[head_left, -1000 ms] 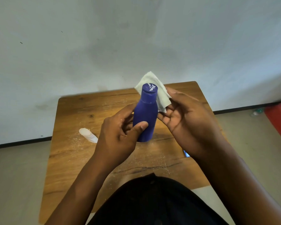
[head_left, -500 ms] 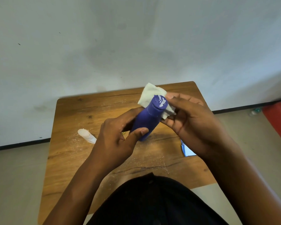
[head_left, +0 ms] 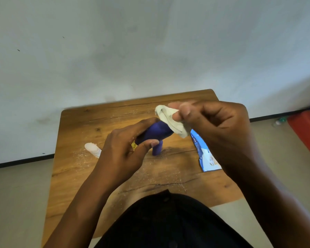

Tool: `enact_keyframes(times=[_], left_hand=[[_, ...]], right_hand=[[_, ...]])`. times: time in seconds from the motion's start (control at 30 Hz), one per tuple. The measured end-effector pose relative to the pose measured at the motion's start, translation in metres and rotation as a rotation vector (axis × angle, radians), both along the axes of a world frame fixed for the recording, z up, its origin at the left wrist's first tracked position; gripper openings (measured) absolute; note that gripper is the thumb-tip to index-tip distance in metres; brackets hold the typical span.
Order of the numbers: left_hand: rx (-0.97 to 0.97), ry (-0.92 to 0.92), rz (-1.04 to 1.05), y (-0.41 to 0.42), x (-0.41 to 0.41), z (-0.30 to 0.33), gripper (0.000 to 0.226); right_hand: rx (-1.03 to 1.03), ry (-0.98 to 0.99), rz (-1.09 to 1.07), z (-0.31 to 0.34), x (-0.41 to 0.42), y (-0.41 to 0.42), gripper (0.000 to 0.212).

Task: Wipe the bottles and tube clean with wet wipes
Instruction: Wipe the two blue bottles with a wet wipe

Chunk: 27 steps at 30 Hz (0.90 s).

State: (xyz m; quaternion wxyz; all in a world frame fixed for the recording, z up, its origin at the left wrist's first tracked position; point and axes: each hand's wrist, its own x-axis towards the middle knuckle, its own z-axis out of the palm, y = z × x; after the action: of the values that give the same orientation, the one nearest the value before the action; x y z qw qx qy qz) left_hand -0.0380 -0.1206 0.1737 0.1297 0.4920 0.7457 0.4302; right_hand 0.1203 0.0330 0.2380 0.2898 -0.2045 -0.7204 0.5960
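Tilting the dark blue plastic bottle (head_left: 158, 130) over to the right, the left hand (head_left: 122, 151) grips its body with the fingers curled over the top and the thumb pressed against the near side, which appears meant to turn the cap end toward the wipe. The right hand (head_left: 215, 126) pinches the crumpled pale wet wipe (head_left: 172, 122) between thumb and fingertips, its other fingers curled in, and the cloth is bunched over the bottle's upper end, hiding the cap; this looks like the rubbing of the top in progress. All of this is held above the small wooden table (head_left: 97, 176), whose surface is dusted with fine white specks. Below the held bottle a second blue piece (head_left: 157, 149) stands on the wood; what it is cannot be told. A white tapered tube (head_left: 93, 150) lies near the left edge, untouched, and a blue-and-white wipes packet (head_left: 204, 154) lies flat on the right, just beside the right wrist, handy for a fresh sheet.
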Motion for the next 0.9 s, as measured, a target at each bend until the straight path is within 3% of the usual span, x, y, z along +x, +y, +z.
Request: enact_keyframes(times=[0.07, 0.2, 0.43, 0.63, 0.77, 0.9], left_hand=[[0.019, -0.022, 0.009, 0.001, 0.000, -0.002, 0.040], [0.072, -0.059, 0.021, 0.003, 0.004, 0.001, 0.040], [0.125, -0.083, -0.024, 0.003, 0.010, 0.002, 0.046], [0.151, -0.055, -0.002, 0.004, 0.014, 0.002, 0.049], [0.152, -0.091, 0.040, 0.003, 0.014, 0.000, 0.047], [0.189, -0.106, 0.067, 0.004, 0.013, 0.001, 0.049]], right_hand=[[0.024, -0.013, 0.010, -0.004, 0.000, 0.003, 0.009], [-0.119, -0.020, 0.115, -0.001, -0.001, 0.007, 0.035], [-0.253, -0.087, 0.221, 0.001, -0.009, 0.015, 0.029], [-0.217, -0.071, 0.106, 0.005, -0.022, 0.012, 0.016], [-0.171, -0.088, 0.087, 0.004, -0.022, 0.004, 0.017], [-0.268, -0.080, 0.152, 0.000, -0.015, -0.003, 0.023]])
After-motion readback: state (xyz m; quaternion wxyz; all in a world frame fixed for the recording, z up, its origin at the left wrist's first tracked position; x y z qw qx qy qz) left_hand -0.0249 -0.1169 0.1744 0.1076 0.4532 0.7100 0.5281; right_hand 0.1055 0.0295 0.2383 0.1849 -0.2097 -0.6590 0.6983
